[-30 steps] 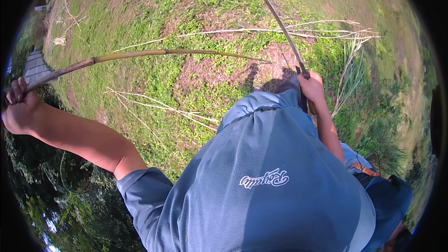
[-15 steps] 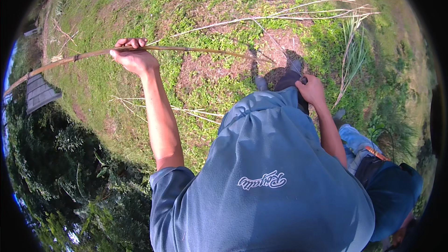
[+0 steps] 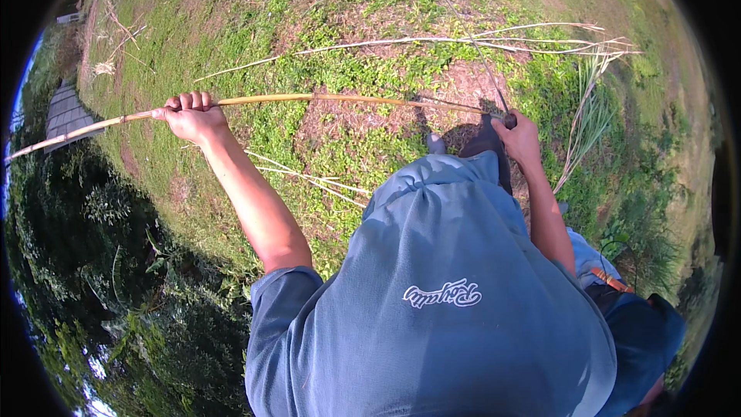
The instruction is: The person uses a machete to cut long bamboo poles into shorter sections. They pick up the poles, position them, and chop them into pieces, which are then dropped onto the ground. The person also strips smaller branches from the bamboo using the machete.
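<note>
My left hand (image 3: 193,117) is closed around a long, jointed yellow-brown cane stalk (image 3: 270,98), held out level across the front of me. One end of the stalk runs past the left rim; the other tapers down toward my boots. My right hand (image 3: 517,137), near my right thigh, is closed on the dark handle of a machete (image 3: 492,71). Its long thin blade points away and slightly left, beyond the stalk's right end. Whether blade and stalk touch, I cannot tell.
Dry stalks (image 3: 370,43) lie on the grass ahead, with long green leaves (image 3: 588,108) at right. More pale stalks (image 3: 309,177) lie beneath my left arm. Another person (image 3: 637,332) is close at my lower right. Dark bushes (image 3: 100,262) and a grey slatted panel (image 3: 68,114) are at left.
My left hand has moved left and a little nearer, its fingers now wrapped over the stalk. My right hand has risen slightly, and the machete blade now points farther away.
</note>
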{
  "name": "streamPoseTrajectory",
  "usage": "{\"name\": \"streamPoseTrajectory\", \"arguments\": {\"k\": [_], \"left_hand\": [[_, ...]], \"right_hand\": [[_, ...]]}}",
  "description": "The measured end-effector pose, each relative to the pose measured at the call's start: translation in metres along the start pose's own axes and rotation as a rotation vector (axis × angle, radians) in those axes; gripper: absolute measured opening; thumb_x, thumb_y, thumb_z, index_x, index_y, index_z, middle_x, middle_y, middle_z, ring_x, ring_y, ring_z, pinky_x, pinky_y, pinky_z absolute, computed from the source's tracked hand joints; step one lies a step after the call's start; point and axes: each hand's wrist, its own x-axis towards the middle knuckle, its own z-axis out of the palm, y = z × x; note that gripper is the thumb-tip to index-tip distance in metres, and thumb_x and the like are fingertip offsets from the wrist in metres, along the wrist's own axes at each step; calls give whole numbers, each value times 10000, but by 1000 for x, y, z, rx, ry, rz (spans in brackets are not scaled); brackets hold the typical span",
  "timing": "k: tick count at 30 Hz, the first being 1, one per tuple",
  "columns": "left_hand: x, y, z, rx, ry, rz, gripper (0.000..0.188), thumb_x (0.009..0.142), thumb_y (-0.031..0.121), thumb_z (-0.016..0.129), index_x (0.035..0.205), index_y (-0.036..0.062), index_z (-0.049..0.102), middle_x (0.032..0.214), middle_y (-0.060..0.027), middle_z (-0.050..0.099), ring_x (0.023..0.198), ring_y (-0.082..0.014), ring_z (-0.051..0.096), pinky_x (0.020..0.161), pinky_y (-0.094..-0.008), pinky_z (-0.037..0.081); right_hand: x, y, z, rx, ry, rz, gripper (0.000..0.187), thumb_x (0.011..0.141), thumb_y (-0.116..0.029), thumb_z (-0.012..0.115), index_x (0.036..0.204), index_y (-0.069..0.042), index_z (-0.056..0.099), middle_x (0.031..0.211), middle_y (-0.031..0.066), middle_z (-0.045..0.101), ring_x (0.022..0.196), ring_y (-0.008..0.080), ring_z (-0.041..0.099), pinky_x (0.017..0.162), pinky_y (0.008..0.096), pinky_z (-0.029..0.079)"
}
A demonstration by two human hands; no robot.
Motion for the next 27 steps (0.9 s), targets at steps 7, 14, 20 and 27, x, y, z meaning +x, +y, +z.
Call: {"name": "streamPoseTrajectory", "arguments": {"k": [7,14,20,27], "left_hand": [[70,61,-98,-158,-11,-97,542,994,545,231,688,115,353,521,27,240,415,-96,157,350,-251,148],[52,25,-169,-263,269,-275,456,1012,490,277,723,146,356,514,37,215,408,-102,155,360,-266,134],[13,-16,-242,-298,404,-345,441,1004,513,279,753,163,373,521,55,229,390,-92,178,350,-254,148],[4,-49,-252,-380,414,-196,309,1030,383,317,998,95,423,574,21,302,436,-91,262,387,-255,233]], "right_hand": [[43,46,14,174,11,-243,351,769,-229,756,1001,15,654,923,92,663,828,193,611,773,305,462],[16,91,-35,-16,-66,-44,283,841,-291,709,789,-19,649,620,-18,535,589,81,460,563,274,394],[7,203,-106,-213,-27,-140,452,847,-396,696,748,23,558,576,36,520,547,128,470,528,301,408],[8,201,-127,-130,-15,0,534,883,-492,620,743,11,513,557,91,554,448,163,560,442,309,453]]}}
